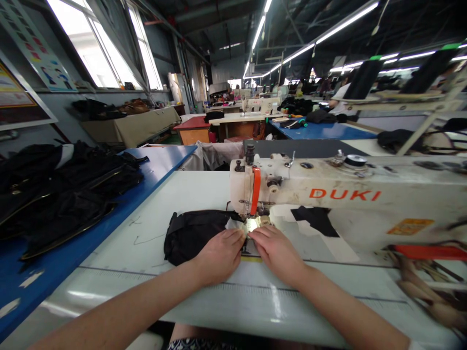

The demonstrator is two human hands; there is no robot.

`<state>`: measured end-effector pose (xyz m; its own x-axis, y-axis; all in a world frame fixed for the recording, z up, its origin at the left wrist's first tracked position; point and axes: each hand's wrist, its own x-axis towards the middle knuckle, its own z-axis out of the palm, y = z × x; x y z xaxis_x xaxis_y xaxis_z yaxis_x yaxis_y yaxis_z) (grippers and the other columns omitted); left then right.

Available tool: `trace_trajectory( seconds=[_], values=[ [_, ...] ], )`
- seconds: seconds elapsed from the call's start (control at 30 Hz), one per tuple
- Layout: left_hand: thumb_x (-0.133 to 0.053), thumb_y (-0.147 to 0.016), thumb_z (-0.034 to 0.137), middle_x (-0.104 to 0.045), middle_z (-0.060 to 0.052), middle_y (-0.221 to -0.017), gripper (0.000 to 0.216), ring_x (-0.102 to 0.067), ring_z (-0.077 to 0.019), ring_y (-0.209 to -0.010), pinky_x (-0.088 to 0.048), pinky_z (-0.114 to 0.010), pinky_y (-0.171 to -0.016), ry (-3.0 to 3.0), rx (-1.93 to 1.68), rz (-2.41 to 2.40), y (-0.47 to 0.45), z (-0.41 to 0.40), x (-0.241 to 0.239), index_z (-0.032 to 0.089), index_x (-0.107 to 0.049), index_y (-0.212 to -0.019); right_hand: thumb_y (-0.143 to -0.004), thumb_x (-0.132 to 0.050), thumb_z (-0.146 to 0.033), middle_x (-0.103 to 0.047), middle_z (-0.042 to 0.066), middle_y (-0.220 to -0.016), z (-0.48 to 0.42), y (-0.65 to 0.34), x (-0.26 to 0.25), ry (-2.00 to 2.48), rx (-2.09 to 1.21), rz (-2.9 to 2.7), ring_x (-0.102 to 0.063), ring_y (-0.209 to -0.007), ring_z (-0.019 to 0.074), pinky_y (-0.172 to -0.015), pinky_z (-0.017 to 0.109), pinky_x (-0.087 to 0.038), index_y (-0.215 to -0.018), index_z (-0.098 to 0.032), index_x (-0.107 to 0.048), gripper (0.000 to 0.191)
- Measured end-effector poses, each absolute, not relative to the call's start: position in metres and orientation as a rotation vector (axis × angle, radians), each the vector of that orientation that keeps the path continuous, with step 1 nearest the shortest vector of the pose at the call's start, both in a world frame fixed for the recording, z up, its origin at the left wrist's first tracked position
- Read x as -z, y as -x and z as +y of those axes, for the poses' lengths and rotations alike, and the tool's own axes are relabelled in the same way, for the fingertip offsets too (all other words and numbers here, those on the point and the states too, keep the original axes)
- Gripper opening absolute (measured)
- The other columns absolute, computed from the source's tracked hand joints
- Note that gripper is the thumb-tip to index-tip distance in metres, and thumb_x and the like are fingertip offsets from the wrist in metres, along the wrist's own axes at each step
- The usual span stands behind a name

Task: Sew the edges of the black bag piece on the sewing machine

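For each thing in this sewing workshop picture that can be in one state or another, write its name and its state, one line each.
left hand: open, pressing flat on the black fabric
right hand: open, flat, fingertips at the lit spot
black fabric: bunched, one edge under the sewing machine head
work lamp: lit
ceiling lights: on
black garments: piled on the blue table

On my feed, two bare forearms fill the lower frame, ending in the left hand (pixel 219 255) and right hand (pixel 277 253). Dark, white-speckled patterned clothing (pixel 197 344) shows at bottom centre.
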<state>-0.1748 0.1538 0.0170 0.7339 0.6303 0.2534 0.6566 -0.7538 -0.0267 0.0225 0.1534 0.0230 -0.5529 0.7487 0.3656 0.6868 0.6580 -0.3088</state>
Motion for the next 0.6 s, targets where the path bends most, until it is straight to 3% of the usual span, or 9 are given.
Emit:
trace_trajectory(
  seconds=[0.13,0.6],
  values=[
    [-0.042,-0.087,0.019,-0.056,-0.015,-0.124,0.038,-0.048,-0.0225,-0.120,-0.035,-0.035,-0.108,2.822,0.385,-1.051,0.1751,0.1547,-0.0172,0.004,-0.051,-0.121,-0.086,-0.048,-0.009,-0.059,0.006,-0.087,0.1624,-0.0178,-0.0191,1.152,-0.052,-2.472,-0.050,-0.085,0.0204,-0.078,0.035,-0.044,-0.099,-0.017,-0.063,0.021],
    [-0.047,-0.084,0.018,-0.060,-0.013,-0.119,0.033,-0.054,-0.0218,-0.114,-0.042,-0.037,-0.104,2.881,0.529,-1.135,0.1763,0.1575,-0.0200,0.009,-0.056,-0.114,-0.085,-0.052,-0.010,-0.056,0.006,-0.088,0.1641,-0.0153,-0.0174,1.175,0.049,-2.547,-0.048,-0.087,0.0207,-0.077,0.034,-0.042,-0.100,-0.015,-0.062,0.019]
  ],
)
